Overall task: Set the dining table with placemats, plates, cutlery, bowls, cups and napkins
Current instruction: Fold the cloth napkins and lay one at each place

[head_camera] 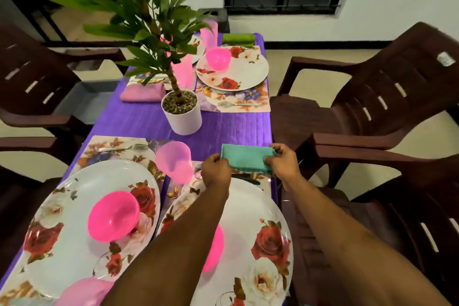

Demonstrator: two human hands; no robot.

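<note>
Your forearms reach out from the bottom edge over the near right floral plate point(250, 208); your left hand point(215, 168) has its fingers curled onto the left edge of a folded teal napkin point(246, 158), and your right hand point(282, 160) pinches the napkin's right end between thumb and fingers; the napkin lies flat on the purple-covered bench point(139, 119), just past the far rim of that plate and close to the bench's right edge; a dark-handled piece of cutlery point(246, 177) lies between napkin and plate, partly hidden by your wrists; a bright pink bowl point(214, 251) on the plate peeks out from under your left forearm; just left of your left hand stands a pale pink cup point(175, 161); further left, a second floral plate point(74, 206) carries another pink bowl point(113, 216), with a fork point(121, 148) on the placemat point(104, 146) beyond it; mid-bench stands a white pot point(182, 113) holding a green plant point(146, 20); beyond it, the far right setting has a plate point(246, 72), pink bowl point(218, 58), fork point(237, 104) and green napkin point(238, 39); a pink napkin point(142, 94) lies far left; brown plastic chairs point(372, 97) flank both sides.
</note>
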